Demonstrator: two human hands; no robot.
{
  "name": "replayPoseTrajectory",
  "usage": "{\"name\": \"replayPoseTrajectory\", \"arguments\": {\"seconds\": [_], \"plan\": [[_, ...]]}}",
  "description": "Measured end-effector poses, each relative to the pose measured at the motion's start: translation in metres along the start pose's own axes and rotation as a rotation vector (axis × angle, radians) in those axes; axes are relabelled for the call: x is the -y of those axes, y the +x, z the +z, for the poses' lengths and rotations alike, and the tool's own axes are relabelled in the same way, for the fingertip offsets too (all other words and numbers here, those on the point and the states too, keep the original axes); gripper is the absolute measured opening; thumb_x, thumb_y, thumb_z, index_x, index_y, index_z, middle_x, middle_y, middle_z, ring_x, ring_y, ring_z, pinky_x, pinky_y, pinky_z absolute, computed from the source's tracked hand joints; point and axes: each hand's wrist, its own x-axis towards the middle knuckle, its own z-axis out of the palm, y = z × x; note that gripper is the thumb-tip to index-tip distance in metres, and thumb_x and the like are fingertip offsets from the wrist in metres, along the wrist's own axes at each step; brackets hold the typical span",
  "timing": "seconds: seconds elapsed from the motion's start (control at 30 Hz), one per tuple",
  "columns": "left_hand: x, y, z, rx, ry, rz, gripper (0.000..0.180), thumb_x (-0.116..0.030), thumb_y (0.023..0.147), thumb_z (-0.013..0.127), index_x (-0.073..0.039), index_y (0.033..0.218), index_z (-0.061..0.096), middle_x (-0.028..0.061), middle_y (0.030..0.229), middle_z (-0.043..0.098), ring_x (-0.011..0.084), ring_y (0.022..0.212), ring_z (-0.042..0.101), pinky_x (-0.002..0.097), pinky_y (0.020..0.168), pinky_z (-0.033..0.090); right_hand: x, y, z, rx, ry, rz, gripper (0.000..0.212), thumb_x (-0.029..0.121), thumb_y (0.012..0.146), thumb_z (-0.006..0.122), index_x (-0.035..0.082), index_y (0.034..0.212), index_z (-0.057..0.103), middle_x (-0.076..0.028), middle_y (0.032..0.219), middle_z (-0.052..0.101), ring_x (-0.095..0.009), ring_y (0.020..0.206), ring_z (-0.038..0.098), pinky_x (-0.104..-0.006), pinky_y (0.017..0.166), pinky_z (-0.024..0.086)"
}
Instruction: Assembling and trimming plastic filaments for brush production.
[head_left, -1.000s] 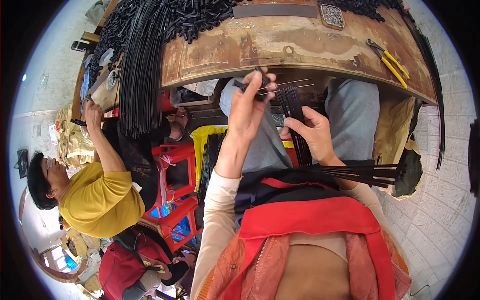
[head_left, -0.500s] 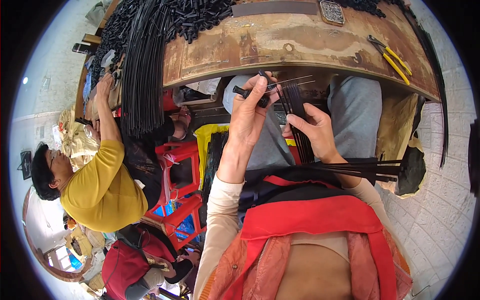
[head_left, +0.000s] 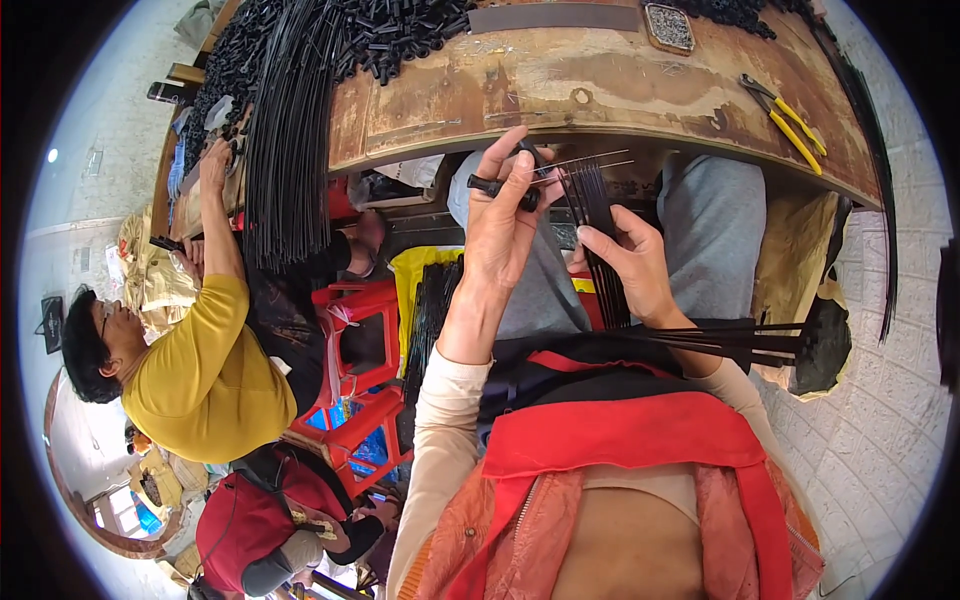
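Note:
My left hand (head_left: 500, 235) is closed around black plastic tube-like pieces (head_left: 487, 186) with flared ends. Two thin metal wires (head_left: 607, 157) stick out from it toward the right, across the tops of several thin black rods. My right hand (head_left: 640, 265) grips these rods (head_left: 598, 245), which resemble umbrella ribs, fanned side by side between thumb and fingers. Their upper tips meet the wires close to my left fingertips; I cannot tell whether they are threaded on. More long black rods (head_left: 745, 338) lie across my lap under my right wrist.
A worn wooden table (head_left: 560, 90) stands ahead, bearing yellow-handled pliers (head_left: 790, 125), a tray of small metal bits (head_left: 669, 28) and heaped black tubes (head_left: 400, 35). A bundle of black rods (head_left: 290, 150) hangs over its edge. Red stools (head_left: 365, 345) and two co-workers are at left.
My left index finger has lifted away from the black pieces, and that hand has tilted slightly. My right hand holds nearly still. At lower left, a person in red has shifted leftward.

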Motion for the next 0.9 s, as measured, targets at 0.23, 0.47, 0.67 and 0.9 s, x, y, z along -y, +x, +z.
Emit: {"name": "replayPoseTrajectory", "arguments": {"seconds": [0.23,0.47,0.67,0.9], "plan": [[-0.0009,0.0026,-0.0015,-0.014,0.001,-0.010,0.031,-0.012,0.091,0.065,-0.006,0.121,0.058,0.0112,0.106,0.066,0.0162,0.092,0.065,0.0296,0.080,0.057,0.0007,0.0015,-0.0022,0.012,-0.031,0.005,0.014,0.011,0.091,0.064,0.001,0.100,0.059,-0.006,0.078,0.064,-0.014,0.070,0.065,-0.0282,0.069,0.055],[-0.0017,0.0007,-0.0003,-0.035,0.003,-0.027,0.023,-0.013,0.091,0.065,-0.002,0.112,0.063,0.0101,0.106,0.067,0.0177,0.093,0.066,0.0299,0.083,0.055,-0.0013,0.0019,-0.0019,0.012,-0.045,0.016,0.013,0.011,0.091,0.063,0.001,0.098,0.059,-0.006,0.077,0.064,-0.013,0.069,0.065,-0.0279,0.068,0.055],[-0.0021,0.0024,-0.0045,-0.033,0.004,-0.070,0.029,-0.012,0.092,0.064,-0.002,0.119,0.061,0.0104,0.106,0.067,0.0182,0.093,0.066,0.0301,0.083,0.055,-0.0014,0.0041,-0.0025,0.017,-0.041,0.015,0.013,0.011,0.091,0.063,0.001,0.098,0.059,-0.006,0.077,0.064,-0.013,0.068,0.065,-0.0272,0.066,0.055],[-0.0018,0.0025,-0.0023,0.004,-0.010,-0.019,0.038,-0.011,0.093,0.062,-0.006,0.130,0.053,0.0113,0.107,0.066,0.0177,0.093,0.066,0.0296,0.081,0.056,-0.0013,0.0047,-0.0028,0.018,-0.044,0.020,0.013,0.011,0.091,0.063,0.001,0.099,0.059,-0.005,0.077,0.064,-0.013,0.068,0.064,-0.0273,0.067,0.055]]}}
